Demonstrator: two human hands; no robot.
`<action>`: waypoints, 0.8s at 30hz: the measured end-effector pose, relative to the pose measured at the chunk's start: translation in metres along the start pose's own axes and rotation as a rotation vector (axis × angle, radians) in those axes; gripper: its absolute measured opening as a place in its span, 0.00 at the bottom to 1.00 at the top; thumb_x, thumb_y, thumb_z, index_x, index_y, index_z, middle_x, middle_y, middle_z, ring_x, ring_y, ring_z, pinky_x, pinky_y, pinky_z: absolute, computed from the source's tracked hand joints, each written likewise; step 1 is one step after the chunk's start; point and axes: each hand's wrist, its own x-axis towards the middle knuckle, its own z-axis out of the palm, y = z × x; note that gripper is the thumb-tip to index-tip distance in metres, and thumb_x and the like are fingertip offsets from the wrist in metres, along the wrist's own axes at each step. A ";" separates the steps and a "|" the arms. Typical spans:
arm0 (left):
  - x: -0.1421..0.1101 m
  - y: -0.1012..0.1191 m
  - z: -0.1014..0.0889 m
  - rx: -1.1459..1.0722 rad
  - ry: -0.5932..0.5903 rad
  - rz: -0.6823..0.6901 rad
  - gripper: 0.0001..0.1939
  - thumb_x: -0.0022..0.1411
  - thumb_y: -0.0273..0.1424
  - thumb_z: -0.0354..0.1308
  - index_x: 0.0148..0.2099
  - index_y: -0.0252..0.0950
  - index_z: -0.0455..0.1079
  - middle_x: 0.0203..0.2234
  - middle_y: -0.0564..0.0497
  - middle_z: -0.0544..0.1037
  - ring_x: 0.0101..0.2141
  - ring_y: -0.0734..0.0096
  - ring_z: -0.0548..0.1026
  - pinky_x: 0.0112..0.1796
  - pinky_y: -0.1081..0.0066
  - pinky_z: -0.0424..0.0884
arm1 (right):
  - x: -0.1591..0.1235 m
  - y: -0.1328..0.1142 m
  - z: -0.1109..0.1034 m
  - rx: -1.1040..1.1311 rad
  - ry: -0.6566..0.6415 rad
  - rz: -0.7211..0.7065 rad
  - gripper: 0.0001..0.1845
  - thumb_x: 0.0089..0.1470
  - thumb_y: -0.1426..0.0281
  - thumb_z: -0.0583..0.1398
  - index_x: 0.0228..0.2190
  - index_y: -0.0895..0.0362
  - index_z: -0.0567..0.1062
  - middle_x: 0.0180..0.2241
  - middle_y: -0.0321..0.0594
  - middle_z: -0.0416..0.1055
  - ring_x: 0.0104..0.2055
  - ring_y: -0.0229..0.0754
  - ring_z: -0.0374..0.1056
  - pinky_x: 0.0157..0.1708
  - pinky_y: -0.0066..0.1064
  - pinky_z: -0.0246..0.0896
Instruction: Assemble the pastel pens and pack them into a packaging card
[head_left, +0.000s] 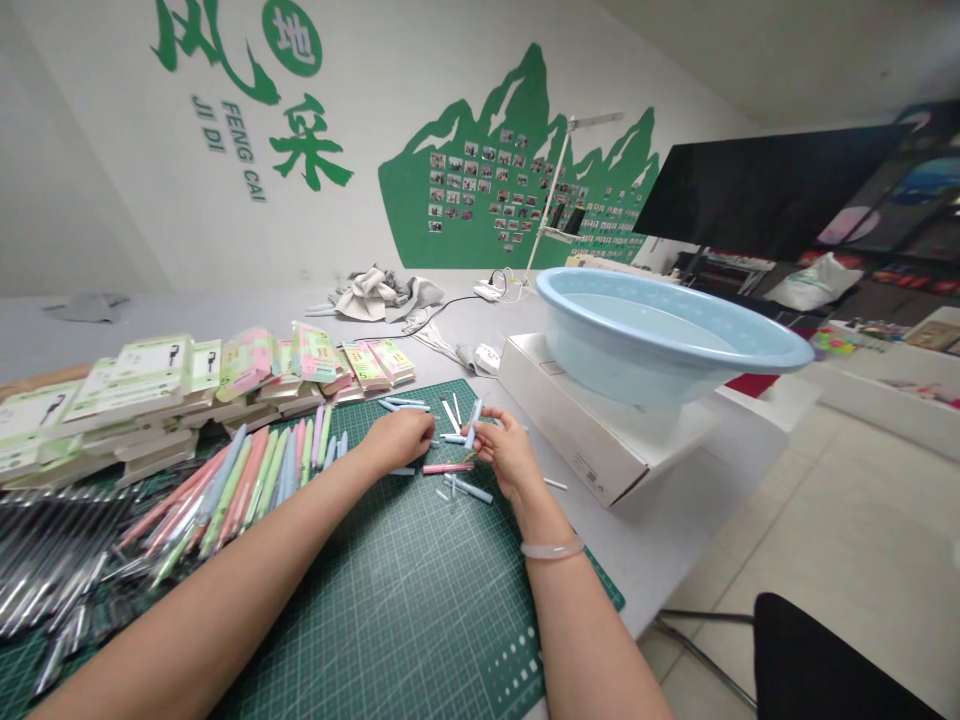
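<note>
Between the thumb and fingers of my right hand [507,450] is a light blue pen barrel [473,424], tilted upward. My left hand [403,440] is closed, low over the green cutting mat [375,600]; its fingertips are among small pen parts, and whatever they grip is hidden. A pink pen barrel [444,468] lies on the mat between my hands. Nearer to me are another blue barrel [472,489] and small clear pieces [442,494]. Thin white sticks [451,412] and more blue barrels [405,402] lie just beyond my hands.
On the left are rows of pastel pens [255,480], dark, shiny pens [52,540] and stacked boxes [142,375]. A blue basin [637,350] sits on a white carton [570,430] at the right. Gloves [386,293] and a cable lie behind. A black chair [817,660] stands lower right.
</note>
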 end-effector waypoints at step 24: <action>-0.070 0.031 -0.013 -0.290 -0.056 0.046 0.06 0.57 0.25 0.50 0.36 0.39 0.65 0.30 0.53 0.72 0.31 0.69 0.69 0.33 0.73 0.61 | -0.005 0.008 0.006 0.125 -0.045 0.159 0.18 0.39 0.71 0.62 0.36 0.55 0.66 0.21 0.36 0.72 0.18 0.32 0.61 0.16 0.19 0.50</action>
